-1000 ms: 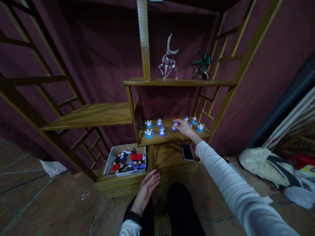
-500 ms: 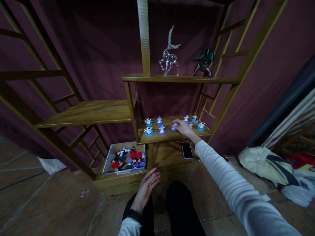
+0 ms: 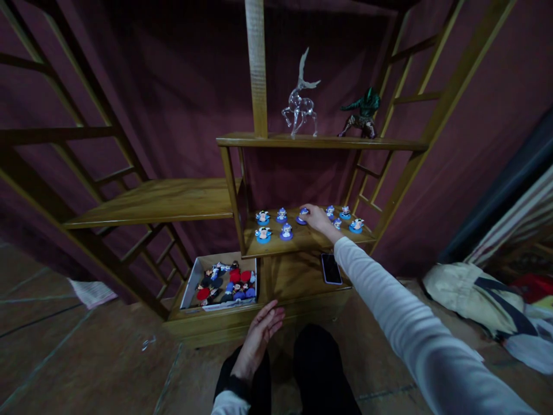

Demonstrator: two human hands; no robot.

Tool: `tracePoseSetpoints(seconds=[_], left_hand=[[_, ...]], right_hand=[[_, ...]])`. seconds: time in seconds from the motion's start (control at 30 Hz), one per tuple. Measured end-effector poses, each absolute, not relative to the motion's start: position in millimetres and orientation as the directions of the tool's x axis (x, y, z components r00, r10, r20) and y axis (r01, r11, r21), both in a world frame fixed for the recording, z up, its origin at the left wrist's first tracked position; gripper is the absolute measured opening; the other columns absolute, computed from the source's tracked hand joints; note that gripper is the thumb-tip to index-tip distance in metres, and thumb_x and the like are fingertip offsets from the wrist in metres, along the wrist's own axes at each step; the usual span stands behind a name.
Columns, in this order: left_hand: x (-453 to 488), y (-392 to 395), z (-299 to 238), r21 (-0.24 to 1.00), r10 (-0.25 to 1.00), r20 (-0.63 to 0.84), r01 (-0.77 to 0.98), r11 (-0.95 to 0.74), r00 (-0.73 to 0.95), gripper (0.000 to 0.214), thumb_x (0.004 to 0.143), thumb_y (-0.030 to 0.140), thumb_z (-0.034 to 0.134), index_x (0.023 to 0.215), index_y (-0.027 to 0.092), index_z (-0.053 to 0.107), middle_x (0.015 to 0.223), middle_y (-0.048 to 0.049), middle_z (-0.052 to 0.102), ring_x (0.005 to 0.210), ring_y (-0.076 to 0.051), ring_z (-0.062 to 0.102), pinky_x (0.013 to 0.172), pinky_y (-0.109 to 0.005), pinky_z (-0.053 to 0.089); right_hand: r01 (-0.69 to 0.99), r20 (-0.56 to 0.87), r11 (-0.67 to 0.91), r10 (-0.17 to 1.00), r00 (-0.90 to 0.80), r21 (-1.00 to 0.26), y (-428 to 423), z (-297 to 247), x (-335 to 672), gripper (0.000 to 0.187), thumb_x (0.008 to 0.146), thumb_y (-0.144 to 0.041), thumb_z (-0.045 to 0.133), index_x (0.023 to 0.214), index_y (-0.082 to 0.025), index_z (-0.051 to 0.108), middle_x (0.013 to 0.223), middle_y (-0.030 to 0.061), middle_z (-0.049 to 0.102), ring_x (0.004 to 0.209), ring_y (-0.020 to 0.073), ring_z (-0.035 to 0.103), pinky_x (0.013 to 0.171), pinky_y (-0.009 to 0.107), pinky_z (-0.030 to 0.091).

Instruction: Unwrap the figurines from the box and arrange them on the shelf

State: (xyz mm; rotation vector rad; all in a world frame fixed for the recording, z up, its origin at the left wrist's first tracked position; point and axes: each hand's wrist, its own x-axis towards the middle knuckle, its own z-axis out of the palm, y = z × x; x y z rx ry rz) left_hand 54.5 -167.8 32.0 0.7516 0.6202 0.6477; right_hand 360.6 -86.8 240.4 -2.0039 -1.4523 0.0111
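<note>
My right hand [image 3: 318, 219] reaches onto the small middle shelf [image 3: 276, 248], its fingers closed on a purple-based figurine [image 3: 302, 217]. On its left, two blue-based figurines [image 3: 263, 235] stand one behind the other, beside a front purple-based figurine [image 3: 286, 232] and a rear one [image 3: 281, 215]. Several more, among them a blue-based figurine [image 3: 356, 225], stand on the right, partly behind my hand. My left hand [image 3: 261, 332] hangs palm-up in front of the cabinet's low edge, fingers stretched out, holding nothing.
An open cardboard box [image 3: 190, 285] of jumbled figurines sits on the bottom level, left of a phone [image 3: 331, 269]. Above stand a clear deer ornament [image 3: 300, 109] and a dark green figure [image 3: 364, 112]. A beige bag [image 3: 462, 294] lies on the floor at right.
My right hand has moved the purple-based figurine slightly back and left along the shelf. My left hand stays about where it was. The view has shifted a little.
</note>
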Motion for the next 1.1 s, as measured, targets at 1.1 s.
tracePoseSetpoints(seconds=[1.1], left_hand=[[53,-165,34,0.762,0.704,-0.296,-0.285,0.581,0.645,0.052,0.071,0.033,0.068,0.120,0.018,0.057,0.113,-0.0148,0.063,0.101,-0.025,0.061,0.086,-0.034,0.044]], right_hand=[[0.824,0.225,-0.231,0.892,0.391,-0.517,-37,219,381,0.057,0.069,-0.030,0.067,0.123,-0.022,0.049,0.105,0.0051,0.065,0.097,0.0192,0.060,0.086,0.028,0.044]])
